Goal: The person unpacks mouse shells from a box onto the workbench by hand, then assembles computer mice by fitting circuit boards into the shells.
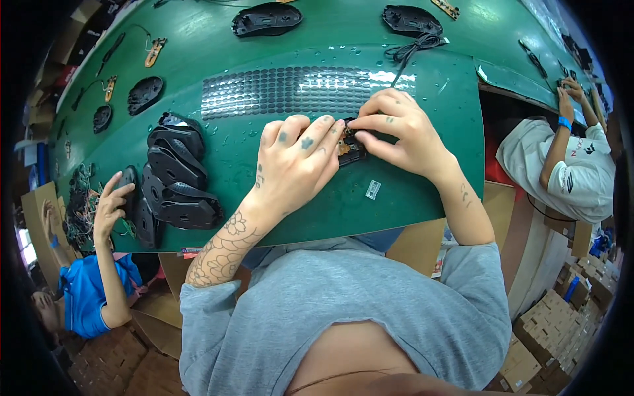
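A black computer mouse base [353, 156] with an orange-brown circuit board [345, 142] in it lies on the green table in front of me. My left hand [297, 155] grips it from the left, fingers bent over the board and hiding much of it. From the right, my right hand [399, 135] has thumb and forefinger closed on its far edge. What lies right between the fingertips is hidden. A bundled black cable [416, 47] runs down behind my right hand. Just nearer to me sits a small pale rectangular part [373, 190].
A sheet of black oval pads [277, 89] lies beyond my hands. Stacked black mouse shells [175, 171] stand at left, where a co-worker's hand [112, 204] reaches in. More mouse bases [267, 20] lie at the back. Another person [561, 158] works at right.
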`<state>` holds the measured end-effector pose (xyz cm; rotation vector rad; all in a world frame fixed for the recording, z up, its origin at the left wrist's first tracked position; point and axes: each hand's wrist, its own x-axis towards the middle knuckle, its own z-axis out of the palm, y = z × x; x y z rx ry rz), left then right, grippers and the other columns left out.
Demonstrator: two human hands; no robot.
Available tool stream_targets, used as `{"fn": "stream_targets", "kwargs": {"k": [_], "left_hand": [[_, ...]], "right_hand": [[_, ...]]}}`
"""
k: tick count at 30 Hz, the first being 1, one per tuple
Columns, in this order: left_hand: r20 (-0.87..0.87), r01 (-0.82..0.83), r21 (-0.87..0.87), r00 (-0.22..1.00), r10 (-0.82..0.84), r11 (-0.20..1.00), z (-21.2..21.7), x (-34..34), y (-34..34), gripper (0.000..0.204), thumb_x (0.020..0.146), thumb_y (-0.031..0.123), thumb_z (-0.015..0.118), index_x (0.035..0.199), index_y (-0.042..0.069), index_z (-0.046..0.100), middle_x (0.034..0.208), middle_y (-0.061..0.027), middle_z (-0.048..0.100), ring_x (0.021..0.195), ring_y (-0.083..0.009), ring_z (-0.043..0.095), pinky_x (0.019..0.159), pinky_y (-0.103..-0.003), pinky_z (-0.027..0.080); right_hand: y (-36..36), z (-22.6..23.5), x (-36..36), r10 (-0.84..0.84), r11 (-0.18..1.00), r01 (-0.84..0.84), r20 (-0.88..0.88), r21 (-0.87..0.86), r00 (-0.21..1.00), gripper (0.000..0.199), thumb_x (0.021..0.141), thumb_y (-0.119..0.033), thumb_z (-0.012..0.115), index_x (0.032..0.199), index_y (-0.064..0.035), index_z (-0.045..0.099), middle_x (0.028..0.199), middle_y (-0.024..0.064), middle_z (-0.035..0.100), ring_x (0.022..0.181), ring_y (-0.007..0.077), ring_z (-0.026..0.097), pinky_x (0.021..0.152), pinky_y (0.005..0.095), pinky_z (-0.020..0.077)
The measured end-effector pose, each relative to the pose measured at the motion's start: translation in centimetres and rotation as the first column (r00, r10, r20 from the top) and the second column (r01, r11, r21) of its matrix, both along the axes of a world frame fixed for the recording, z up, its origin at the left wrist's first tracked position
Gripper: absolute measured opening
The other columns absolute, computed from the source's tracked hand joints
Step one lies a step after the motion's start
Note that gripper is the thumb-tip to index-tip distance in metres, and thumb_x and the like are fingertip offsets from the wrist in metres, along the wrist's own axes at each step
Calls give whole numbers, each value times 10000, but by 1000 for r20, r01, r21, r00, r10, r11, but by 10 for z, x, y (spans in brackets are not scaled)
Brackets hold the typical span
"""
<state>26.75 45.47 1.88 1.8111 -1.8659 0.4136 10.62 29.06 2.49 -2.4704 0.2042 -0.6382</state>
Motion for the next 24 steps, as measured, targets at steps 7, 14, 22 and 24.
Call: {"fn": "stream_targets", "kwargs": {"k": [7, 14, 22, 24], "left_hand": [[56, 48, -7, 997, -48, 999, -8, 8, 0, 272, 827, 186, 761, 1095, 137, 761, 1180, 30, 673, 952, -147, 564, 900, -330, 397], [56, 65, -50, 996, -62, 997, -10, 11, -3, 258, 832, 198, 763, 1084, 142, 757, 1176, 43, 678, 959, -146, 567, 896, -329, 402], [101, 103, -28, 990, -100, 994, -7, 8, -2, 274, 823, 197, 784, 1091, 152, 747, 1175, 66, 694, 944, -149, 565, 907, -340, 407], [93, 118, -48, 989, -113, 992, -6, 7, -3, 258, 827, 192, 778, 1079, 147, 749, 1162, 62, 696, 938, -147, 568, 894, -335, 408]], "right_hand": [[8, 0, 0, -9, 996, 3, -63, -94, 998, 263, 762, -161, 818, 1004, -89, 746, 1011, 23, 641, 955, 203, 594, 910, 351, 472], [11, 1, 0, -36, 992, 28, -65, -123, 997, 259, 769, -185, 814, 998, -95, 733, 1018, 23, 627, 961, 207, 593, 908, 354, 468], [12, 3, -1, -23, 994, 14, -79, -110, 997, 240, 786, -182, 795, 1004, -104, 729, 1021, 25, 616, 954, 208, 594, 906, 352, 460], [13, 1, -2, -31, 992, 22, -70, -122, 997, 240, 788, -180, 794, 1007, -104, 729, 1022, 26, 617, 953, 208, 594, 907, 352, 459]]}}
